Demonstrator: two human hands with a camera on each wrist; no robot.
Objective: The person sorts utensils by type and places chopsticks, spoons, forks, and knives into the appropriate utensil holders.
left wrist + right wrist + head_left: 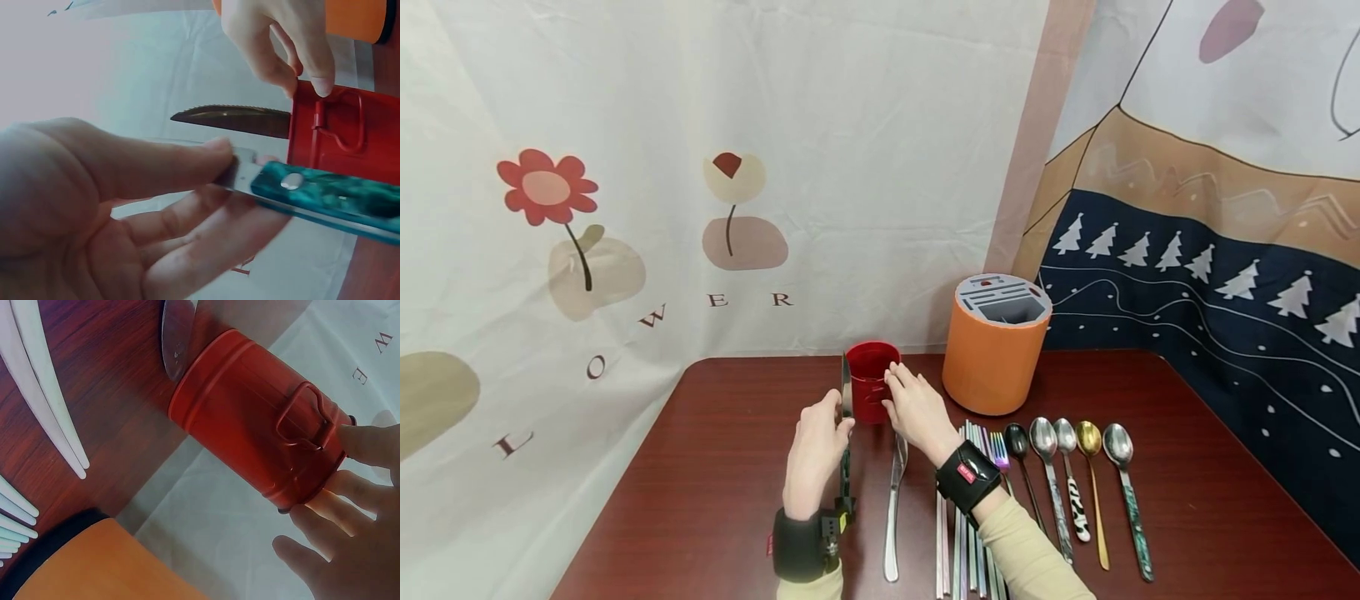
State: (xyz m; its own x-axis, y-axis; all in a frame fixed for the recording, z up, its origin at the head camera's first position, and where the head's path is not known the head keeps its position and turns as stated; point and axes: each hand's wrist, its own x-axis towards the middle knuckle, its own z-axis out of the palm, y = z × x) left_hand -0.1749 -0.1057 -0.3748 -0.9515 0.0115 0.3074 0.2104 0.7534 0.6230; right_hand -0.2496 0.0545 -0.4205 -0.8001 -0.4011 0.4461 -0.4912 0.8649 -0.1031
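Note:
My left hand [841, 418] pinches a knife [846, 433] just above its teal handle [325, 197], thumb on one side and fingers on the other. It holds the knife upright, with the serrated blade [237, 119] beside a red metal cup [871, 382]. My right hand [892, 388] holds the red cup [256, 425] at its rim, with the fingertips [340, 487] curled over the edge. From the left wrist view the right hand's fingers [281, 44] rest on top of the cup [344, 134]. The cup stands on the dark wooden table [715, 467].
An orange knife block [996, 343] with a slotted grey top stands right of the cup. A second knife [892, 500] lies on the table, then several chopsticks [962, 517], a small fork [1000, 450] and several spoons [1075, 475]. Printed cloth hangs behind.

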